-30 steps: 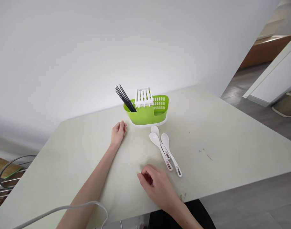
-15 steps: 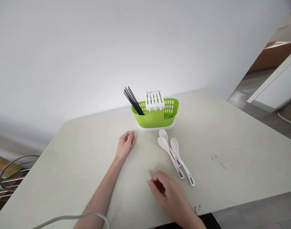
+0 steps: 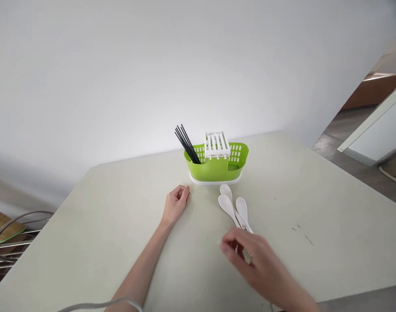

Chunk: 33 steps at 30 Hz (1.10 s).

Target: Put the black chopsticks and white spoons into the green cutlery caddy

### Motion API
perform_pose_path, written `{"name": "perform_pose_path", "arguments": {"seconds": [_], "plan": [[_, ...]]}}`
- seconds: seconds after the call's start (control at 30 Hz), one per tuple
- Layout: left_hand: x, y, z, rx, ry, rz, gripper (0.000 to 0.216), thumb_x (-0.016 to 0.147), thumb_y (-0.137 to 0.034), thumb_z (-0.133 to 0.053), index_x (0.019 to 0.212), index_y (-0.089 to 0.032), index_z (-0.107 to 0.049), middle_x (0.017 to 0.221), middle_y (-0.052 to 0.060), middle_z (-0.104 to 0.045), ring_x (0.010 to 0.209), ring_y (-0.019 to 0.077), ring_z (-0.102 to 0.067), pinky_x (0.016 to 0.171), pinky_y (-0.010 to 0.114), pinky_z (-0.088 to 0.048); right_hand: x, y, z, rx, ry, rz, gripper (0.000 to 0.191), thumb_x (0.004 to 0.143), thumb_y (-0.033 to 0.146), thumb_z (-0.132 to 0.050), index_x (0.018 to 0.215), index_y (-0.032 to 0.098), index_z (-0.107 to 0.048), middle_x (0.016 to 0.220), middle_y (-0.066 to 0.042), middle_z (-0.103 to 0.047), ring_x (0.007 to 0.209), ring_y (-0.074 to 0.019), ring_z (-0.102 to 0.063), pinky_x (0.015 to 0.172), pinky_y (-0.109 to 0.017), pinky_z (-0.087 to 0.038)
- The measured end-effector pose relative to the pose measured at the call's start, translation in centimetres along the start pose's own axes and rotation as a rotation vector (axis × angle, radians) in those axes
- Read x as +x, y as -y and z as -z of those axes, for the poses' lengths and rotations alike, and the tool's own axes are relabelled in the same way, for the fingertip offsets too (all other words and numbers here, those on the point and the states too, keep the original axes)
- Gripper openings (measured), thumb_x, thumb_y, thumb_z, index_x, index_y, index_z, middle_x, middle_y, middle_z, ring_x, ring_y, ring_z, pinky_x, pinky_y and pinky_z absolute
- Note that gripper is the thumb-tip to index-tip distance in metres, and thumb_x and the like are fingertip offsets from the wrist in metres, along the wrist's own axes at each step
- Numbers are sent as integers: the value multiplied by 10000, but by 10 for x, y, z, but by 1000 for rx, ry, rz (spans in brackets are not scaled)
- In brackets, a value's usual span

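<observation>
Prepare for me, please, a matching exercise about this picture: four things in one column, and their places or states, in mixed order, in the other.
1. black chopsticks
2. white spoons
3. left hand
4. green basket

A. loosely curled, left of the white spoons
B. on a white base
C. handles partly hidden by the right hand
D. leaning inside the green basket

Pairs: 1-D, 2-C, 3-A, 4-B

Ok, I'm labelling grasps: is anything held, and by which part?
Left hand: nothing visible. Right hand: cannot tell; it partly hides the spoons at their handles.
</observation>
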<state>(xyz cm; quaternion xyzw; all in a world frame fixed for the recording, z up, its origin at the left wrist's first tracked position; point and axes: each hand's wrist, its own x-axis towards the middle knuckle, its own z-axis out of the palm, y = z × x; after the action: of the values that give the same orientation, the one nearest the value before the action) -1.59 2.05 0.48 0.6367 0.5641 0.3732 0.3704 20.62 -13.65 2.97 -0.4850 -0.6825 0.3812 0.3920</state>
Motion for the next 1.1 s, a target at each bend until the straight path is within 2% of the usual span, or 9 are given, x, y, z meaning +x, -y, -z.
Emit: {"name": "perform_pose_path", "arguments": {"seconds": [0.17,0.23,0.3,0.43,0.6,0.7,0.8,0.97,1.1], "plan": [[-2,-4,0,4,6,8,452,943,-606,-551,687,-235,-516,583,-33,-489,525,134,-378,520,280,-308,8,-28,39,-15,-285,-218,411,1004,609,-522,828,254,-628,667,-13,-612,584,-170,-565,466,-258,-400],[-2,-5,0,14,3,5,453,937,-610,-549,679,-240,-520,576,-32,-489,519,139,-386,517,281,-308,11,-46,48,-33,-392,-275,405,990,633,-536,891,254,-641,706,-24,-635,611,-178,-583,508,-270,-441],[-2,-5,0,24,2,1,453,932,-614,-548,673,-243,-525,574,-30,-492,514,142,-394,515,282,-311,13,-63,53,-29,-430,-309,397,977,638,-553,973,252,-649,780,-41,-676,635,-181,-612,557,-286,-488],[-2,-5,-1,29,3,-5,452,930,-614,-547,672,-244,-527,575,-30,-494,515,142,-398,517,282,-318,21,-88,56,-11,-401,-332,418,936,632,-606,1090,245,-632,1003,-78,-725,649,-171,-652,580,-303,-510],[-2,-3,-2,48,3,-12,448,941,-604,-544,676,-243,-525,569,-32,-487,516,142,-390,518,285,-312,33,-99,53,-74,-346,-312,425,933,602,-597,1146,237,-642,715,5,-659,608,-191,-622,619,-331,-508],[-2,-3,-2,55,2,-20,444,946,-600,-543,682,-244,-530,569,-34,-484,514,142,-389,515,288,-310,41,-101,56,-102,-288,-272,425,947,606,-582,1152,243,-666,948,-58,-753,593,-164,-589,608,-332,-504],[-2,-3,-2,64,1,-26,443,947,-592,-545,676,-242,-531,568,-34,-486,511,141,-395,515,290,-314,49,-103,62,-76,-200,-264,423,956,595,-586,1188,253,-673,1153,-85,-757,570,-135,-564,614,-328,-513],[-2,-4,-2,82,-4,-35,438,952,-577,-538,676,-237,-531,565,-34,-483,519,138,-396,523,285,-318,63,-104,72,-25,-29,-283,405,944,610,-600,1097,260,-734,1049,-54,-768,549,-121,-550,562,-304,-478],[-1,-3,-2,103,9,-27,447,950,-593,-533,696,-224,-535,577,-37,-493,533,130,-394,537,274,-322,68,-109,74,16,23,-256,426,943,639,-609,1045,249,-745,939,-37,-753,587,-131,-559,578,-296,-466]]}}
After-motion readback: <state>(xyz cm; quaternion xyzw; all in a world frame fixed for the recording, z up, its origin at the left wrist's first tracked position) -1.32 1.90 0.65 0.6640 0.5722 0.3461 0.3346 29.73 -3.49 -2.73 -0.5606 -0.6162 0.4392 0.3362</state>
